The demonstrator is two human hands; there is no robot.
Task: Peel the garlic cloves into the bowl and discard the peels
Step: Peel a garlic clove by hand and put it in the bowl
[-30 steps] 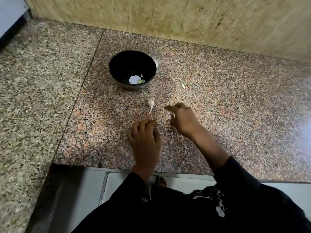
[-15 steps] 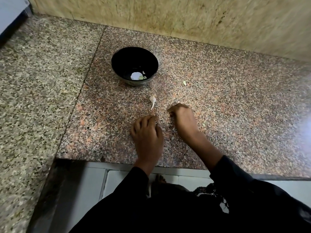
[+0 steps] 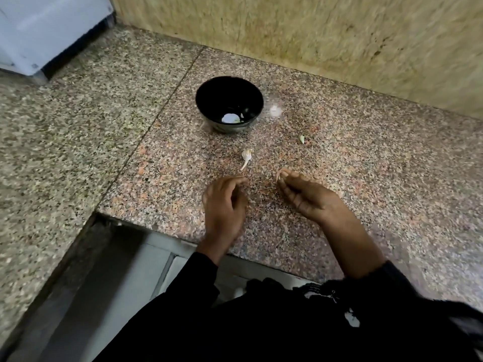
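a home kitchen: speckled granite counter (image 3: 339, 178), stone backsplash (image 3: 313, 35), black bowl (image 3: 209, 100)

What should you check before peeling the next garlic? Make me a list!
1. Bowl upright, within reach: ok.
2. Peeled garlic already in the bowl: ok.
3. Unpeeled clove lying free on the counter: ok.
4. Right hand empty: not ok, it pinches a peel.
5. Left hand empty: cannot tell, fingers curled.
6. Small scrap cleared away: not ok.
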